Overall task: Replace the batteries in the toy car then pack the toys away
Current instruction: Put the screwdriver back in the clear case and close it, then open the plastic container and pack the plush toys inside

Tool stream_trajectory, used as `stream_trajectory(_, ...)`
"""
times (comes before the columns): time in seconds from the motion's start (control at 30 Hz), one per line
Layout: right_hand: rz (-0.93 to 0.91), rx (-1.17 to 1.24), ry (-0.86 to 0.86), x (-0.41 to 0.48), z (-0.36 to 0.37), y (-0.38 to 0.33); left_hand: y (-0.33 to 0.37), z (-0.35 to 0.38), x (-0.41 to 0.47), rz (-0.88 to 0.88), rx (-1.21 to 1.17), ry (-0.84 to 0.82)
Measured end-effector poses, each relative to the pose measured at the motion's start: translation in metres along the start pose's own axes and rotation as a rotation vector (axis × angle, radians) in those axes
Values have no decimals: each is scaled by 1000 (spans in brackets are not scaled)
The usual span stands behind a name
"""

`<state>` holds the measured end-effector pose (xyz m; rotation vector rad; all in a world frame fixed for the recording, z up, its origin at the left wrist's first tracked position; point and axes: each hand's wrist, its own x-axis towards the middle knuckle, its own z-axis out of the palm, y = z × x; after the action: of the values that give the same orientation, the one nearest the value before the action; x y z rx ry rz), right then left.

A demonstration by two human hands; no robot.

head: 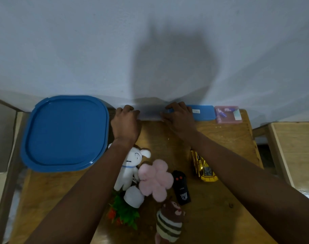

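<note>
A gold toy car [203, 167] lies on the wooden table [220, 199], right of centre, under my right forearm. A black remote [181, 188] rests just left of it. At the back right, a pink box [227, 115] holds small batteries. Against the wall stands a pale box [150, 112] in shadow. My left hand [126, 123] curls over its left end. My right hand [179, 118] grips its right end, where a flat blue lid [203, 112] sticks out to the right. Whether the lid belongs to the box I cannot tell.
A large container with a blue lid [65, 132] fills the table's back left. Near the front lie a white plush dog [131, 163], a pink plush flower [155, 179], a striped brown plush [169, 223] and a small fake plant in a white pot [128, 208]. Wooden furniture flanks both sides.
</note>
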<state>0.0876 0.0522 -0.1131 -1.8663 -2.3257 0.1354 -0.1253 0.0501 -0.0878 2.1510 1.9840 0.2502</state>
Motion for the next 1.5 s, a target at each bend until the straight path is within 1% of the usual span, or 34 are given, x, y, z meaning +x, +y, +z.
stream_trajectory(0.17,20,-19,-73,5,-9,-4,-2,3,1,-13,-9,21)
stream_trajectory(0.3,2,-115,-202,9,-24,-7,-1,3,0,11,-3,17)
stream_trajectory(0.33,14,-108,-249,8,-28,-8,0,3,0,16,-8,-5)
stream_trajectory(0.37,43,-61,-295,5,-30,-8,0,3,-3,18,-35,-25)
stream_trajectory(0.4,84,20,-306,0,-33,-8,0,2,-6,13,-87,-34)
stream_trajectory(0.43,138,129,-278,-8,-35,-9,0,0,-13,9,-143,-25)
stream_trajectory(0.47,198,253,-213,-18,-37,-10,0,-3,-21,16,-189,-6)
stream_trajectory(0.57,415,607,45,-52,-42,-20,-3,-13,-56,107,-270,54)
stream_trajectory(0.63,519,759,203,-75,-44,-31,-4,-19,-82,128,-285,90)
stream_trajectory(0.7,573,838,328,-98,-51,-46,-6,-26,-109,96,-278,128)
stream_trajectory(0.77,565,857,412,-120,-59,-63,-9,-35,-136,66,-272,149)
stream_trajectory(0.87,458,805,545,-148,-68,-91,-18,-49,-168,48,-228,165)
stream_trajectory(0.93,368,735,576,-161,-74,-112,-29,-59,-183,31,-218,182)
stream_trajectory(1.0,264,719,558,-171,-76,-135,-41,-71,-196,-9,-208,202)
stream_trajectory(1.07,203,765,530,-175,-73,-158,-56,-85,-203,-49,-200,223)
stream_trajectory(1.23,245,809,283,-155,-66,-198,-102,-122,-198,-127,-130,224)
stream_trajectory(1.33,288,803,195,-127,-63,-221,-139,-139,-183,-175,-129,207)
stream_trajectory(1.43,408,805,105,-95,-55,-244,-179,-148,-163,-235,-138,155)
stream_trajectory(1.5,468,763,88,-74,-48,-257,-199,-151,-148,-268,-130,127)
